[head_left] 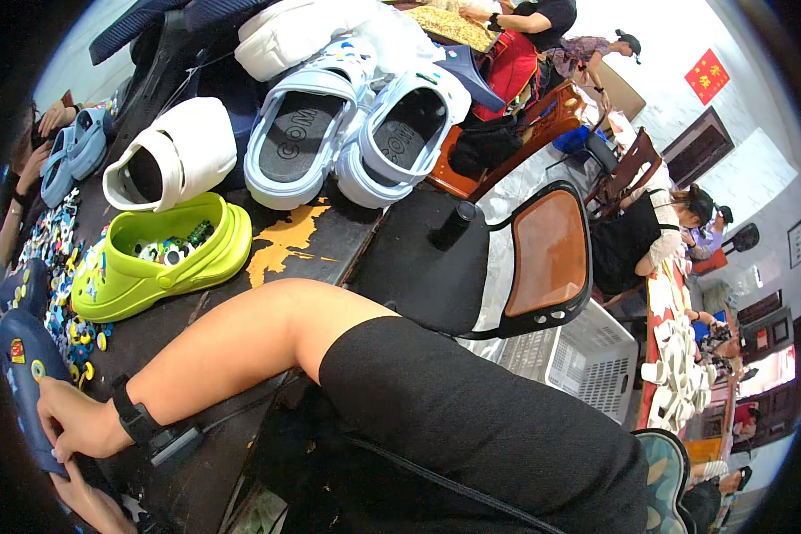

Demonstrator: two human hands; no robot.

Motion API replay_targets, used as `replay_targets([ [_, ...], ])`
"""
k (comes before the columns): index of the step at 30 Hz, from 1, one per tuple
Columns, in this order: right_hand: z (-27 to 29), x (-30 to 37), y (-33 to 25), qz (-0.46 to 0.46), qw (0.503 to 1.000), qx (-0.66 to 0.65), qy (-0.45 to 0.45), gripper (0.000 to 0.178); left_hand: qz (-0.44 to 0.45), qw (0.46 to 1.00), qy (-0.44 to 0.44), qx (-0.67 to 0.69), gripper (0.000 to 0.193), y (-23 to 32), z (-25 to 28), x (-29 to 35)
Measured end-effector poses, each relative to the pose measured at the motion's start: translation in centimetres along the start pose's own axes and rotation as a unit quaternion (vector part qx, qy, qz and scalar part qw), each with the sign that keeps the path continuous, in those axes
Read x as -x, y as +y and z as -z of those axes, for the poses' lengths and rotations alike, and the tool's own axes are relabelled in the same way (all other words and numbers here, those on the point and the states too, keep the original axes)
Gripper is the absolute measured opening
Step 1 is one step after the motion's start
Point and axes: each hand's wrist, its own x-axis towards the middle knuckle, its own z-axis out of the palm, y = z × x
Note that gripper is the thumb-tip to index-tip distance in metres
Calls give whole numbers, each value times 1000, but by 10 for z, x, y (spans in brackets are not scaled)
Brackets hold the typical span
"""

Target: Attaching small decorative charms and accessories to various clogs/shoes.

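A navy clog (32, 378) with a few colourful charms on it lies at the far left rim. My right hand (78, 418), a black strap on its wrist, is closed at the clog's edge, its fingers bent against it. Just below, my left hand (89, 500) grips the same clog near its end; part of that hand is cut off by the dark rim. Whether a small charm sits between the fingers is too small to make out. Beside the clog spreads a heap of small charms (60, 267). A lime-green clog (165, 285) holds more charms inside.
White clog (171, 156) and pale blue clogs (298, 147) stand on the dark table (196, 347). Across from me, another person's hands (34, 165) are near blue clogs (76, 151). A black chair (427, 258) and a white crate (587, 360) are on the right.
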Motion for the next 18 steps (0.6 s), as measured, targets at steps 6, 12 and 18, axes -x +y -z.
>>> replay_targets([
  [6,-3,-9,9,-48,998,-35,-26,25,39,993,76,82,37,30,-5,9],
  [12,-5,-12,11,89,993,72,18,25,-36,994,41,96,34,26,-1,8],
  [18,4,-10,-11,-105,993,-34,26,23,6,991,80,103,39,40,-7,20],
])
